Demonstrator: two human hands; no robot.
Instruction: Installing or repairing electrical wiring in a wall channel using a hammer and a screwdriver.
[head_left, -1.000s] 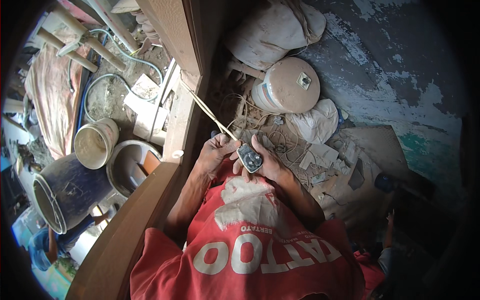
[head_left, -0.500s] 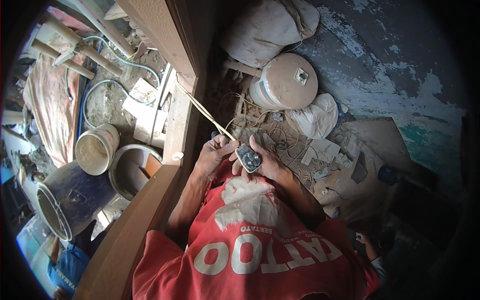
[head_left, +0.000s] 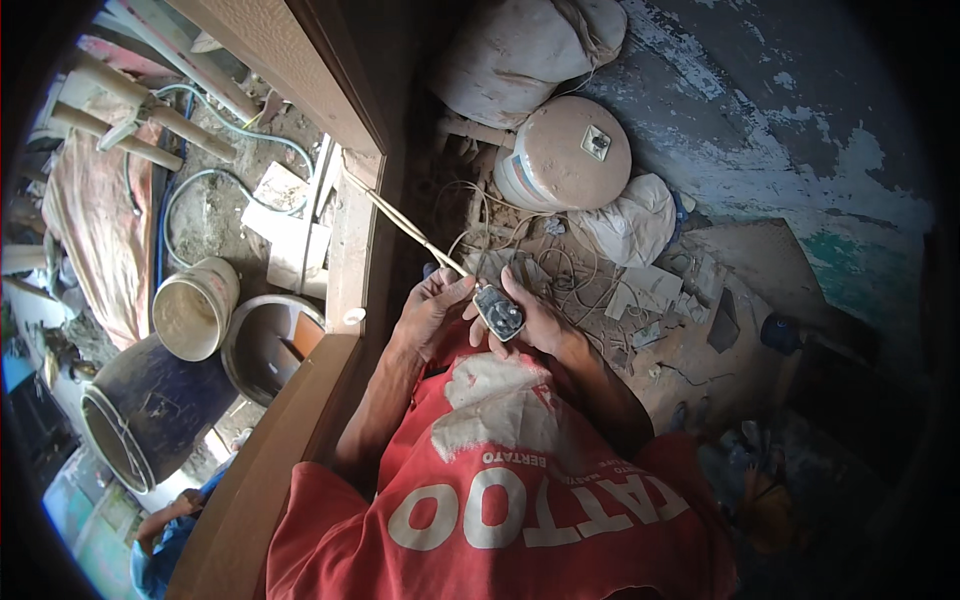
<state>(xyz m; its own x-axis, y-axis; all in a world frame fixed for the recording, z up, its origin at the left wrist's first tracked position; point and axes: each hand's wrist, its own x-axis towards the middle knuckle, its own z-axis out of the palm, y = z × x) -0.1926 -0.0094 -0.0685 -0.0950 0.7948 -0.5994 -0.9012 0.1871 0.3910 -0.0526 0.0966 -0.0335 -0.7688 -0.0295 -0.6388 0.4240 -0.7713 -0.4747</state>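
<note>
My left hand (head_left: pixel 428 312) and my right hand (head_left: pixel 540 322) meet just above my red shirt. A small grey and black electrical plug (head_left: pixel 498 312) lies in my right hand, fingers curled under it. The fingers of my left hand pinch a pale flat cable (head_left: pixel 405 225) right beside the plug. From there the cable runs up and left past the wooden door frame (head_left: pixel 345 250). Where the cable joins the plug is hidden by my fingers.
A round pale tank (head_left: pixel 565 152), a full sack (head_left: pixel 520 50) and a white bag (head_left: pixel 630 220) sit beyond my hands among loose wires and rubble. Left of the frame are a bucket (head_left: pixel 195 310), a basin (head_left: pixel 262 345), a dark pot (head_left: pixel 140 410) and hoses. Another person's hand (head_left: pixel 165 515) shows at lower left.
Both hands stay together on the plug and cable. The view has shifted slightly, so the tank and door frame sit higher in the picture.
</note>
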